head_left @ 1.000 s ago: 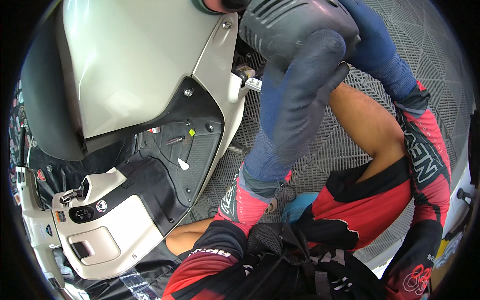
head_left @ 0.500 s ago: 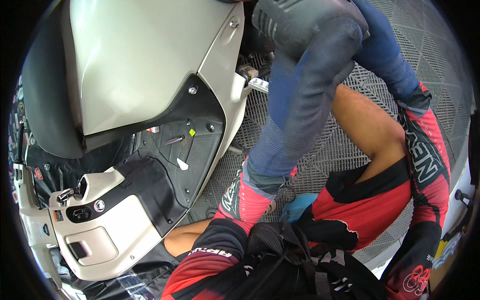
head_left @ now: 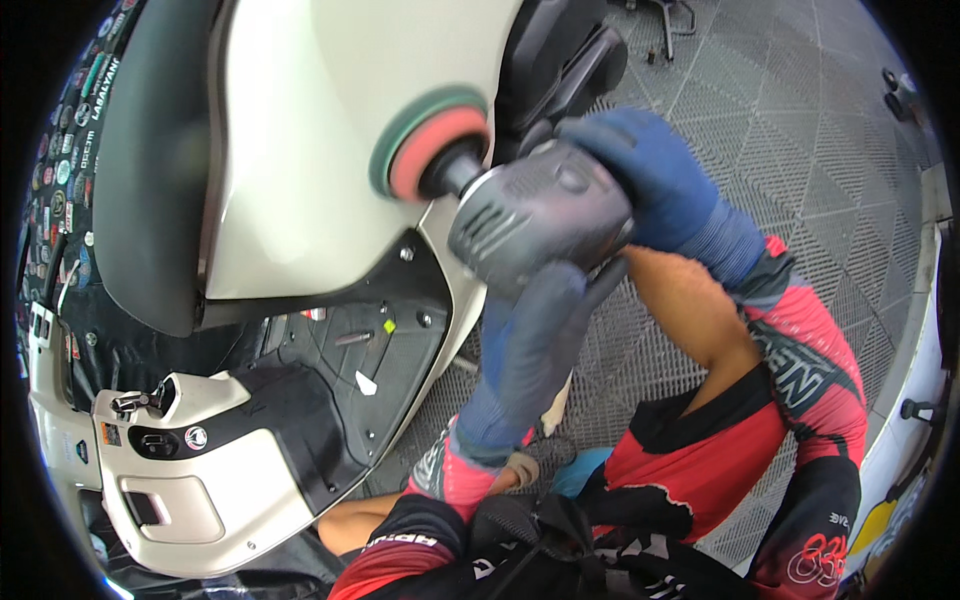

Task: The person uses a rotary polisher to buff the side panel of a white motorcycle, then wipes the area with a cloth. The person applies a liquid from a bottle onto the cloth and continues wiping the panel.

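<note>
A dark power polisher [head_left: 530, 210], with a round pink-and-green pad [head_left: 430, 140] on its spindle, lies over the cream side panel [head_left: 300, 140] of a scooter; whether pad and panel touch I cannot tell. My left hand [head_left: 525, 330], in a blue-grey glove, grips the polisher's underside from the lower edge of the view. My right hand [head_left: 660, 180], gloved in blue, grips the tool's far right end. The scooter's black seat [head_left: 150, 200] runs along the panel's left side.
The scooter's footboard [head_left: 360, 390] and front cover [head_left: 210, 500] are at lower left. A grey grid-tile floor [head_left: 790, 120] spreads right, with a metal stand [head_left: 665, 20] at the top. My bare knee [head_left: 680, 300] is beside the tool. A sticker-covered surface [head_left: 70, 160] borders the far left.
The polisher has swung down and left into full view, pad now over the cream panel. Both hands moved down and left with it. The scooter appears lower and further right in view.
</note>
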Demonstrator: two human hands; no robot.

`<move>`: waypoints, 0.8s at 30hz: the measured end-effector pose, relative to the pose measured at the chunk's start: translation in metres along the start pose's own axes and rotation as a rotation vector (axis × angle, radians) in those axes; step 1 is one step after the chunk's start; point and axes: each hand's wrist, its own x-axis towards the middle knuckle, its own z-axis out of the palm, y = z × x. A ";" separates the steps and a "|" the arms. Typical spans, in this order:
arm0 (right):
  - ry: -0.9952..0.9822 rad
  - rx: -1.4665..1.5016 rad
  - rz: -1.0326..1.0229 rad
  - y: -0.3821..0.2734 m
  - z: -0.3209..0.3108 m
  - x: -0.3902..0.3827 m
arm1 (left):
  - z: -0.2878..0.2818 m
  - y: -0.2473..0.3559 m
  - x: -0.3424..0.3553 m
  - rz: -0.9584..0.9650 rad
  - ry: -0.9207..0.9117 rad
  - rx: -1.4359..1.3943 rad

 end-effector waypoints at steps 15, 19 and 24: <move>0.055 0.228 0.266 0.022 -0.012 -0.022 | 0.012 -0.003 0.052 0.192 -0.091 0.486; -0.024 0.345 0.289 0.038 -0.007 -0.040 | 0.009 -0.004 0.044 0.166 -0.083 0.515; 0.014 0.217 0.139 0.001 -0.004 -0.017 | 0.001 0.002 0.012 0.064 -0.057 0.452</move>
